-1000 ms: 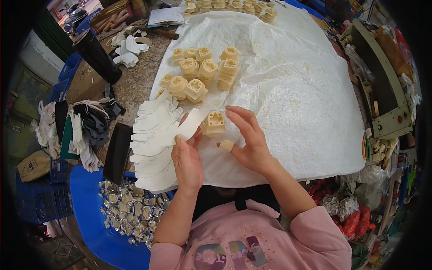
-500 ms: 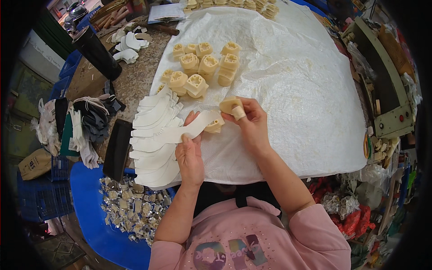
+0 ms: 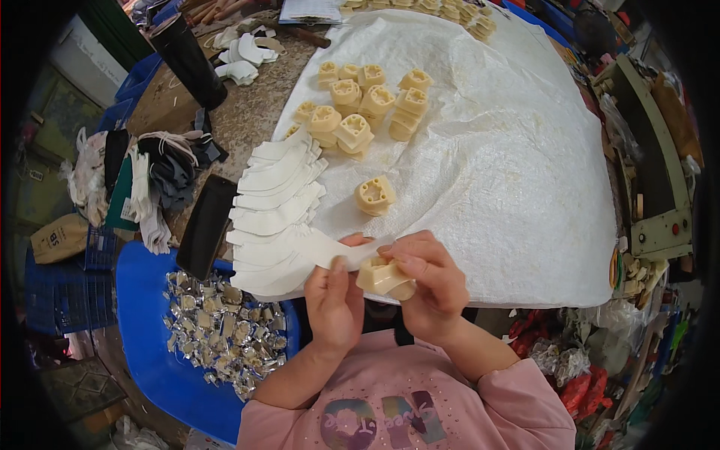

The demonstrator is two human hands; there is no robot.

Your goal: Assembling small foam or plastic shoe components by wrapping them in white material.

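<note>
My left hand (image 3: pixel 334 306) pinches a curved white strip (image 3: pixel 363 256) between thumb and fingers, close to the table's front edge. In my right hand (image 3: pixel 436 283) is a cream plastic shoe heel (image 3: pixel 384 280), tilted. The strip's right end meets the heel at my right fingertips; whether it is stuck there I cannot tell. Another cream heel (image 3: pixel 375 196) stands alone on the sheet beyond my hands. Left of my left hand lies a fanned, overlapping row of white strips (image 3: pixel 276 196). Farther back, several cream heels (image 3: pixel 354 133) are grouped, some stacked.
A white woven sheet (image 3: pixel 510 172) covers the table. A dark flat tray-like thing (image 3: pixel 205 225) lies left of the strips, above a blue tub (image 3: pixel 142 337) of small shiny pieces. At the back left stands a black cylinder (image 3: pixel 187 64). A green-grey machine (image 3: pixel 651 180) borders the right side.
Both hands have come nearer my body and closer together. The heel has turned over in my right hand and now meets the strip's end. My view has shifted too.
</note>
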